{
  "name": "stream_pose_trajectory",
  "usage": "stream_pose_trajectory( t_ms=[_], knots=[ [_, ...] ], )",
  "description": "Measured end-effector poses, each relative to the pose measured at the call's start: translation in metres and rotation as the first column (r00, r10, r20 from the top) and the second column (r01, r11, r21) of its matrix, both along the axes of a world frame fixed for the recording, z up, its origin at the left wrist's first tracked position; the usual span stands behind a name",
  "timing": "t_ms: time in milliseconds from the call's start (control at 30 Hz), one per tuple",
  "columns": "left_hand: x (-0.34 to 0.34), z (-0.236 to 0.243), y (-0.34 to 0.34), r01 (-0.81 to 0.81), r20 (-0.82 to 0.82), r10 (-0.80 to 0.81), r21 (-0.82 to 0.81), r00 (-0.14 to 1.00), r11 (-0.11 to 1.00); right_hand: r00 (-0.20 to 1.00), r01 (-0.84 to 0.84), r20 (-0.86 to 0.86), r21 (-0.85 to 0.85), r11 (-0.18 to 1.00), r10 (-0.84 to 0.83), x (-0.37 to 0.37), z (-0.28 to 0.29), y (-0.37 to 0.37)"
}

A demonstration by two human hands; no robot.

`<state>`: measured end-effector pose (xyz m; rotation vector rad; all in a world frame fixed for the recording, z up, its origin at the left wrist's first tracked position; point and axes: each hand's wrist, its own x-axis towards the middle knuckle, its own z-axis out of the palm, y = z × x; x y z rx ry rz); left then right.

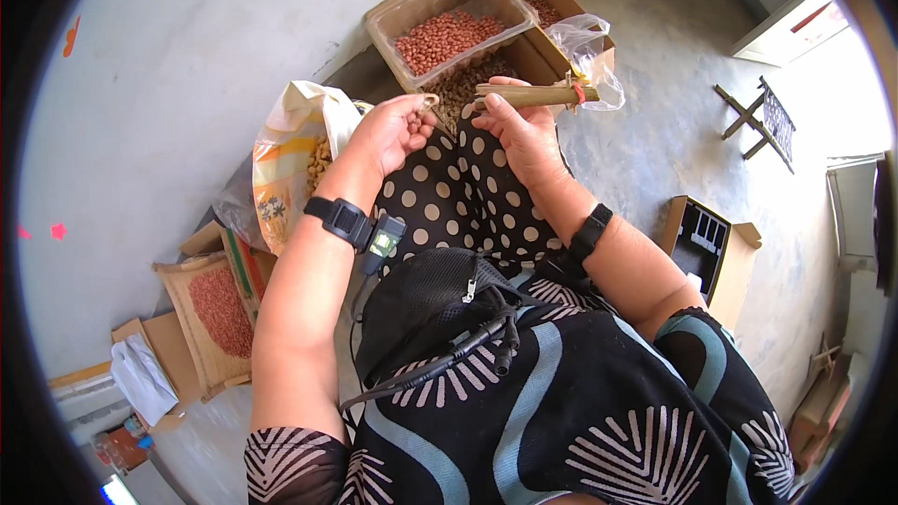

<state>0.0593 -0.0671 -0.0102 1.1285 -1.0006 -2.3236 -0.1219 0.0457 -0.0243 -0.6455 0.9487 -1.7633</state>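
Note:
Between the thumb and forefinger of my left hand (393,131) is a pale peanut shell (429,102); the other fingers are curled in, and what lies under them is hidden. My right hand (526,131) is closed round a split wooden stick tool (552,94), bound near its far end with a red tie (579,93). The two hands are apart, above my knees. Just beyond them, a clear plastic tub (385,23) holds red shelled peanuts (447,41). Broken peanut shells (456,93) lie below the tub, partly hidden by my hands.
Left of my forearm stands a white and orange sack (281,168) of unshelled peanuts (319,165). A cardboard box (547,51) with a clear plastic bag (585,42) is beyond my right hand. Red peanuts (222,309) lie at lower left. A folding stool (762,122) stands right.

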Motion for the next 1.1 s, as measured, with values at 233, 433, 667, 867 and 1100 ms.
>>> stream_pose_trajectory(
  t_ms=[233,433,667,867,1100],
  knots=[
    [-0.02,0.017,-0.015,-0.059,-0.085,0.05,-0.104,0.995,0.993,0.991,-0.051,0.12,-0.044,0.998,0.056,-0.005,0.008,0.007],
    [-0.013,0.004,-0.014,-0.09,-0.096,0.084,-0.055,0.992,0.994,0.992,-0.043,0.118,-0.046,0.998,0.049,-0.012,0.009,0.008],
    [-0.033,0.059,-0.063,-0.414,-0.279,0.358,-0.175,0.891,0.893,0.997,-0.08,-0.006,-0.007,0.997,0.08,-0.006,0.007,0.002],
    [-0.014,0.106,-0.07,-0.37,-0.255,0.286,-0.398,0.924,0.839,0.996,-0.094,0.003,0.001,0.996,0.094,-0.008,0.005,0.004],
    [0.104,0.043,-0.057,-0.487,-0.193,0.447,-0.369,0.873,0.792,0.994,-0.105,-0.028,-0.019,0.994,0.105,-0.009,0.005,0.003]
  ],
)
